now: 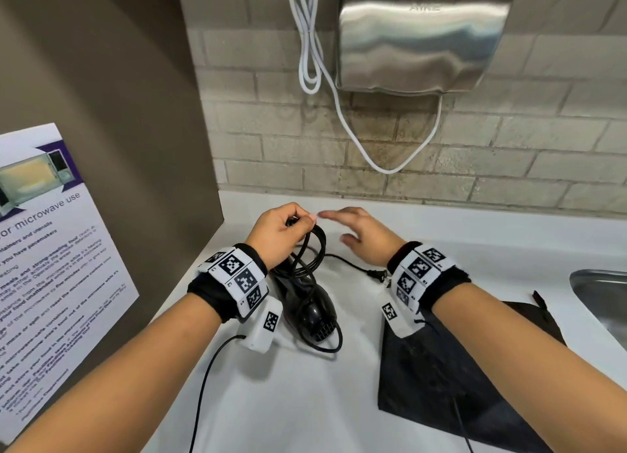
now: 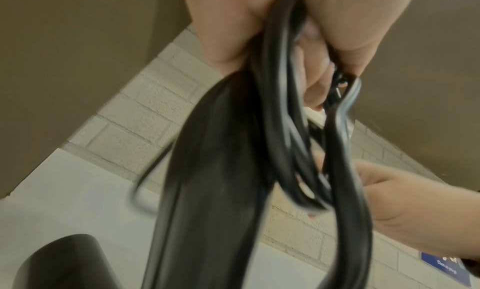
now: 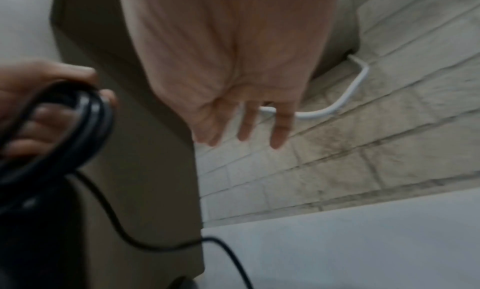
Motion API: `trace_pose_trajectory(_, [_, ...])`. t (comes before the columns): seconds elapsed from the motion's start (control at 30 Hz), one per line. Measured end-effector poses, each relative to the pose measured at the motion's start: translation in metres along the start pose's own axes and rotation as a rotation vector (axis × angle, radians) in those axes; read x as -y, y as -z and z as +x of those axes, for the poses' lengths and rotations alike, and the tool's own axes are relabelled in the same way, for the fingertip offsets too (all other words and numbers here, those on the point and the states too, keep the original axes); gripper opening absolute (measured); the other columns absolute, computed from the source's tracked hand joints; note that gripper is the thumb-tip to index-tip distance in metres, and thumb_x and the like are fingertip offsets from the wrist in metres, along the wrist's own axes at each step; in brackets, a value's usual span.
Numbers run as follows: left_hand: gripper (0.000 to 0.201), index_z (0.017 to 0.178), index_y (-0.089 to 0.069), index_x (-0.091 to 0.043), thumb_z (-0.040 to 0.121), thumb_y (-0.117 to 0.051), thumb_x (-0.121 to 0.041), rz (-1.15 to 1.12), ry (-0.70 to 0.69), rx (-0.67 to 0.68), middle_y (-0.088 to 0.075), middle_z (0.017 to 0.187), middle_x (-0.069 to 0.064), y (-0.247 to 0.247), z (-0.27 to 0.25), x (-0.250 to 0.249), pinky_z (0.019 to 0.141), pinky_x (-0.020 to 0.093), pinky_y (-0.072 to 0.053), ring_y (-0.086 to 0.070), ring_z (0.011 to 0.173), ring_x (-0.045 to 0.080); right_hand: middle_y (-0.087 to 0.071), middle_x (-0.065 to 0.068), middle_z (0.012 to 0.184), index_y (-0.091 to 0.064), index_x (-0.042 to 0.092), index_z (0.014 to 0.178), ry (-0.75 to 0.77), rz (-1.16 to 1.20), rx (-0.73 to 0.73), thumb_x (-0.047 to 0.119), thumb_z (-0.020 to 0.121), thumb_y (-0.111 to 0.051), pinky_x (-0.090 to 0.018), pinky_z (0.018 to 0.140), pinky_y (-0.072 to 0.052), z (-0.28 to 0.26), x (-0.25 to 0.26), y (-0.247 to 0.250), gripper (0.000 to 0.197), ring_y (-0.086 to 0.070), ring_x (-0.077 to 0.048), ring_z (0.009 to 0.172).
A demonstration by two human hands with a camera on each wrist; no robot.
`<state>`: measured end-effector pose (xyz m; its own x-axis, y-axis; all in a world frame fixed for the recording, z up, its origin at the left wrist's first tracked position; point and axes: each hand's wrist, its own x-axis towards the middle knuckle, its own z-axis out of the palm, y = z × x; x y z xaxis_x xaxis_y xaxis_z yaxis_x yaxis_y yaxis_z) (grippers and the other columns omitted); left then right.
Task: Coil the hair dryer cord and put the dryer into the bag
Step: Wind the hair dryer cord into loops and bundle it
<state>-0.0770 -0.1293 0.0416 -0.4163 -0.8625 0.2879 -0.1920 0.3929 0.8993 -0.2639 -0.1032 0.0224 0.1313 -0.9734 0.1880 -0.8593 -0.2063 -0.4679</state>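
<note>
At the far left, a printed microwave-use notice (image 1: 44, 249) is seen fixed to a brown side panel (image 1: 135, 113). To its right, on the white countertop (image 1: 305, 401), the left hand (image 1: 280, 235) is held raised, its fingers curled tight around several gathered loops of the black cord (image 1: 310, 249). In the left wrist view the same loops (image 2: 280, 129) are seen bunched inside the closed fist (image 2: 233, 26), hanging down in front of the camera. Below that hand, the black hair dryer (image 1: 307, 303) is lying on the countertop, and cord loops are draped over its body and around its grille end. From the coil, a loose run of cord is led rightward across the counter to the plug (image 1: 378, 275), which rests flat beside the right wrist band.

The right hand (image 1: 359, 235) is held just beside the left, apart from the cord, with its fingers spread and nothing grasped; the right wrist view shows its palm (image 3: 233, 67) open and fingers extended. Under the right forearm, the black bag (image 1: 451, 378) is laid flat on the counter, near the dryer but not touching it. At the far right edge, the rim of a steel sink (image 1: 600, 296) is visible. On the tiled wall above, a steel hand dryer (image 1: 424, 35) with a white cable (image 1: 308, 45) is mounted.
</note>
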Motion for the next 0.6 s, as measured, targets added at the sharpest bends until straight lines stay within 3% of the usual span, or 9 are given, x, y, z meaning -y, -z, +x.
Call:
trace_pose_trajectory(0.07, [0.020, 0.071, -0.059, -0.020, 0.090, -0.056, -0.014, -0.011, -0.004, 0.004, -0.056, 0.069, 0.003, -0.002, 0.002, 0.000, 0.070, 0.027, -0.043, -0.049, 0.066, 0.015, -0.039, -0.012, 0.141, -0.039, 0.024, 0.138, 0.073, -0.049, 0.108, 0.004, 0.089, -0.050, -0.039, 0.113, -0.025, -0.001, 0.012, -0.008, 0.054, -0.029, -0.022, 0.135])
trace_pose_trajectory(0.13, [0.021, 0.071, -0.059, -0.020, 0.090, -0.057, -0.013, -0.026, -0.003, 0.009, -0.059, 0.070, 0.000, -0.003, 0.003, -0.001, 0.074, 0.029, -0.046, -0.053, 0.069, 0.016, -0.042, -0.008, 0.138, -0.045, 0.019, 0.135, 0.119, 0.074, 0.140, 0.002, 0.090, -0.051, -0.029, 0.111, -0.027, -0.001, 0.013, -0.014, 0.048, -0.034, -0.016, 0.132])
trace_pose_trajectory(0.2, [0.021, 0.071, -0.059, -0.018, 0.090, -0.056, -0.012, -0.046, -0.005, 0.021, -0.060, 0.065, -0.004, -0.003, 0.002, -0.003, 0.064, 0.017, -0.046, -0.056, 0.060, 0.007, -0.053, 0.005, 0.122, -0.049, 0.011, 0.130, 0.158, 0.299, 0.170, -0.003, 0.090, -0.050, -0.008, 0.097, -0.032, -0.004, 0.013, -0.015, 0.042, -0.047, 0.007, 0.113])
trace_pose_trajectory(0.23, [0.021, 0.071, -0.058, -0.017, 0.091, -0.055, -0.011, -0.062, 0.000, 0.031, -0.059, 0.059, -0.008, -0.004, 0.002, -0.004, 0.055, 0.012, -0.043, -0.053, 0.051, 0.001, -0.058, 0.013, 0.113, -0.050, 0.010, 0.127, 0.149, 0.395, 0.194, -0.004, 0.091, -0.049, -0.004, 0.091, -0.035, -0.005, 0.015, -0.015, 0.040, -0.050, 0.017, 0.101])
trace_pose_trajectory(0.3, [0.021, 0.072, -0.058, -0.015, 0.091, -0.054, -0.010, -0.071, 0.005, 0.052, -0.055, 0.046, -0.012, -0.006, 0.002, -0.005, 0.044, 0.011, -0.038, -0.045, 0.038, -0.001, -0.063, 0.031, 0.094, -0.049, 0.017, 0.123, 0.106, 0.496, 0.244, -0.005, 0.091, -0.047, -0.004, 0.089, -0.039, -0.007, 0.018, -0.016, 0.039, -0.053, 0.022, 0.090])
trace_pose_trajectory(0.37, [0.021, 0.072, -0.058, -0.015, 0.091, -0.054, -0.011, -0.066, -0.006, 0.063, -0.053, 0.044, -0.011, -0.008, 0.003, -0.006, 0.042, 0.013, -0.037, -0.042, 0.036, 0.000, -0.065, 0.029, 0.087, -0.053, 0.022, 0.114, 0.079, 0.548, 0.274, -0.004, 0.089, -0.051, -0.009, 0.087, -0.042, -0.006, 0.019, -0.017, 0.036, -0.056, 0.017, 0.085])
trace_pose_trajectory(0.47, [0.022, 0.072, -0.056, -0.012, 0.093, -0.051, -0.007, -0.129, 0.006, 0.035, -0.051, 0.047, -0.010, -0.009, 0.004, -0.009, 0.041, 0.009, -0.034, -0.042, 0.034, -0.001, -0.066, 0.017, 0.074, -0.059, 0.027, 0.091, -0.005, 0.666, 0.245, 0.003, 0.082, -0.053, -0.022, 0.073, -0.042, -0.009, 0.019, -0.018, 0.026, -0.058, 0.003, 0.073])
trace_pose_trajectory(0.53, [0.023, 0.071, -0.054, -0.011, 0.094, -0.049, -0.007, -0.152, 0.018, 0.032, -0.045, 0.038, -0.013, -0.009, 0.004, -0.010, 0.035, 0.007, -0.029, -0.037, 0.031, 0.000, -0.068, 0.015, 0.072, -0.058, 0.031, 0.098, -0.063, 0.755, 0.268, -0.001, 0.089, -0.048, -0.023, 0.071, -0.042, -0.010, 0.017, -0.019, 0.034, -0.061, -0.003, 0.076])
trace_pose_trajectory(0.6, [0.023, 0.072, -0.055, -0.012, 0.094, -0.049, -0.008, -0.156, 0.016, 0.047, -0.043, 0.036, -0.013, -0.010, 0.004, -0.010, 0.035, 0.008, -0.029, -0.036, 0.031, 0.000, -0.069, 0.008, 0.084, -0.059, 0.032, 0.104, -0.091, 0.811, 0.322, 0.004, 0.091, -0.049, -0.022, 0.070, -0.042, -0.011, 0.016, -0.019, 0.033, -0.062, -0.010, 0.082])
